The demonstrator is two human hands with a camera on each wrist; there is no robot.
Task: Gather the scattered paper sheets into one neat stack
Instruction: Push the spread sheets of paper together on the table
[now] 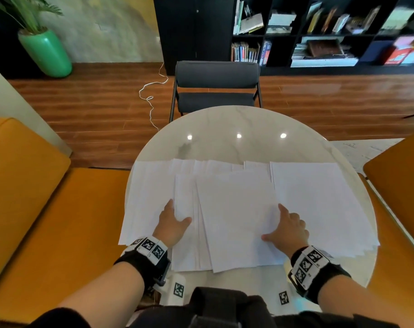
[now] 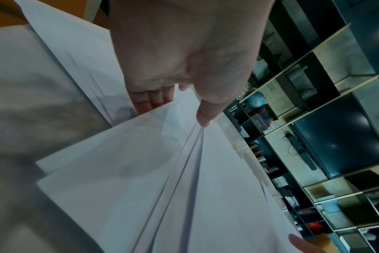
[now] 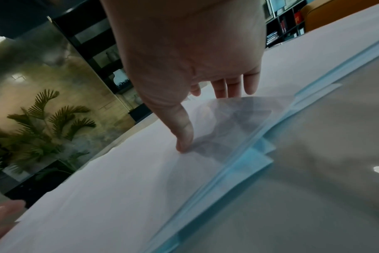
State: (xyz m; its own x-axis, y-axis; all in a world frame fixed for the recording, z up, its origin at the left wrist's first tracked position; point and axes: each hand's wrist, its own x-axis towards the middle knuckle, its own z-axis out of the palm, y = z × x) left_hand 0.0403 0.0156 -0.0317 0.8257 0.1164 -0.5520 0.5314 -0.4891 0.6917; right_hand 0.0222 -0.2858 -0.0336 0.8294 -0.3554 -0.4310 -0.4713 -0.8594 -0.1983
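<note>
Several white paper sheets lie fanned across the near half of a round white table (image 1: 225,129). The middle pile (image 1: 236,221) overlaps a spread of sheets on the left (image 1: 149,197) and another on the right (image 1: 319,204). My left hand (image 1: 177,216) pinches the middle pile's left edge. In the left wrist view its thumb (image 2: 203,118) lies on top of the sheets (image 2: 151,171) and its fingers are tucked beneath. My right hand (image 1: 279,226) holds the pile's right edge. There its thumb (image 3: 184,142) presses on the top sheet (image 3: 119,179) and the fingers reach under a lifted edge.
A dark grey chair (image 1: 216,86) stands at the table's far side. Orange seats flank the table on the left (image 1: 35,197) and right (image 1: 400,185). Two small square markers (image 1: 178,289) sit by the near edge. The table's far half is bare marble.
</note>
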